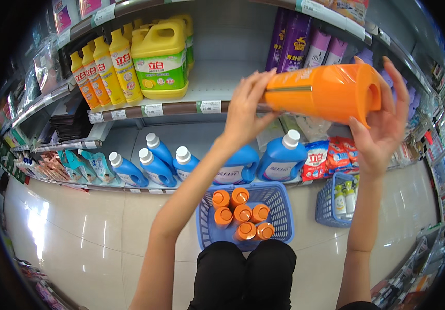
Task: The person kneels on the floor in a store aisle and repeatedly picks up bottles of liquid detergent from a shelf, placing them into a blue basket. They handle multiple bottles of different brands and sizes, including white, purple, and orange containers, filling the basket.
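An orange spray can (315, 91) is held nearly level in front of the middle shelf, its capped end towards the right. My left hand (245, 106) grips the end away from the cap. Around the orange cap curl the thumb and fingers of my right hand (381, 131), partly hidden behind it. Below my arms, a blue plastic basket (284, 201) sits on the floor by my knees. Several orange-capped cans (242, 214) stand upright inside it.
Yellow dish-soap bottles (119, 66) and jugs (160, 58) line the middle shelf's left. Purple spray cans (294, 42) stand at its right. Blue detergent bottles (282, 157) and washing-powder bags (315, 161) fill the lower shelf. Another blue basket (325, 205) holds pump bottles (348, 199).
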`<state>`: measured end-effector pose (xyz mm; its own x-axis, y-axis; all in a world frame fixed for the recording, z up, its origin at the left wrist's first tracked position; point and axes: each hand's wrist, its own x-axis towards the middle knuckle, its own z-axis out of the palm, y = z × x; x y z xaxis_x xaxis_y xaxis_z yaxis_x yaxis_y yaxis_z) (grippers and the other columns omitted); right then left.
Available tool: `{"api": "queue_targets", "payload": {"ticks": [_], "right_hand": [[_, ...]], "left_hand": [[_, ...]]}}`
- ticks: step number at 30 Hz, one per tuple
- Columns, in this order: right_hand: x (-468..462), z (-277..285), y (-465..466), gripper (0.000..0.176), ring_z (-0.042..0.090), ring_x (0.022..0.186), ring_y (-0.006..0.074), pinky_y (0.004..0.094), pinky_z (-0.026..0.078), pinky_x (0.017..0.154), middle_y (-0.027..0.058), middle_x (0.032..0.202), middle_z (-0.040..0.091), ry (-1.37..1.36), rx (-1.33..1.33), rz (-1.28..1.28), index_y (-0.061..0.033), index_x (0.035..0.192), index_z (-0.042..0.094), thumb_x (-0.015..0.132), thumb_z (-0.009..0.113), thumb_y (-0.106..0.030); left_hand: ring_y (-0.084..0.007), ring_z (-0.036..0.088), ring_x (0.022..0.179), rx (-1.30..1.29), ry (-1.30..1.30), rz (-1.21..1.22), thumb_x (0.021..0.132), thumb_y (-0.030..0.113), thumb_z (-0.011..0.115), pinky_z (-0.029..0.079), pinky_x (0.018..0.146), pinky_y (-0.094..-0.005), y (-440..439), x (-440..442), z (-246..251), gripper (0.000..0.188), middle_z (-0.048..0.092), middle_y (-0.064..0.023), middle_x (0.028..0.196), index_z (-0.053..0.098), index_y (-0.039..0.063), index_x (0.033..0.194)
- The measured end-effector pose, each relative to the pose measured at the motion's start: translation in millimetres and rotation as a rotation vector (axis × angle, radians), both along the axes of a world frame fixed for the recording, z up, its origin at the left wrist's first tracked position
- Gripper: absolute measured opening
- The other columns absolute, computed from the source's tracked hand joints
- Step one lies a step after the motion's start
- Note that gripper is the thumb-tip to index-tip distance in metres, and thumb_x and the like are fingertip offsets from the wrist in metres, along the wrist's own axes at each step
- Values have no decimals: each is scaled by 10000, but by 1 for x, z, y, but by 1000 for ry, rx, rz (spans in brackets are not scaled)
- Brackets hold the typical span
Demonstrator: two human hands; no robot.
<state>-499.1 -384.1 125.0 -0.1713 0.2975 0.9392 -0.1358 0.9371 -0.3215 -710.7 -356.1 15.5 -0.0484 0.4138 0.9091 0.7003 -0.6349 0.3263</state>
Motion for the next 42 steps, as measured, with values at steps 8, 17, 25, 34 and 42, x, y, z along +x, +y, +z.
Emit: {"api": "queue_targets", "payload": {"ticks": [8, 17, 25, 34, 42], "right_hand": [[-49, -16, 74, 721, 501, 1201, 209, 324, 382, 1034, 147, 1295, 515, 2, -83, 24, 0, 1329, 410, 706, 771, -39], [-95, -28, 135, 648, 576, 1098, 199, 312, 459, 950, 168, 1228, 572, 184, -225, 63, 49, 1277, 481, 732, 785, -124], [-147, -18, 178, 732, 553, 981, 258, 364, 446, 861, 178, 1095, 582, 281, -229, -112, 48, 1275, 475, 724, 793, -317], [-181, -25, 212, 813, 529, 1053, 418, 441, 437, 892, 239, 1123, 530, 100, -209, -319, 16, 1354, 319, 707, 764, -194], [-195, -22, 254, 811, 555, 1025, 441, 472, 472, 854, 272, 1124, 549, -136, -217, -522, -38, 1359, 311, 706, 768, -188]], "left_hand": [[-257, 496, 1211, -136, 23, 170, 682, 184, 792, 290, 1053, -537, 80, -39, 13, 796, 535, -63, 1303, 403, 194, 1377], [-323, 541, 1146, -200, -34, 137, 638, 165, 811, 371, 1010, -484, 117, -68, -14, 841, 565, -136, 1247, 406, 109, 1374], [-285, 554, 1149, -433, -238, -143, 670, 126, 792, 439, 955, -365, 141, -83, 0, 836, 577, -167, 1223, 373, 66, 1391], [-266, 549, 1134, -661, -306, -248, 652, 88, 762, 390, 999, -338, 171, -100, 18, 799, 578, -164, 1205, 383, 11, 1351], [-225, 543, 1139, -713, -384, -380, 697, 75, 729, 387, 1009, -340, 194, -112, 19, 715, 570, -133, 1216, 395, 18, 1327]]}}
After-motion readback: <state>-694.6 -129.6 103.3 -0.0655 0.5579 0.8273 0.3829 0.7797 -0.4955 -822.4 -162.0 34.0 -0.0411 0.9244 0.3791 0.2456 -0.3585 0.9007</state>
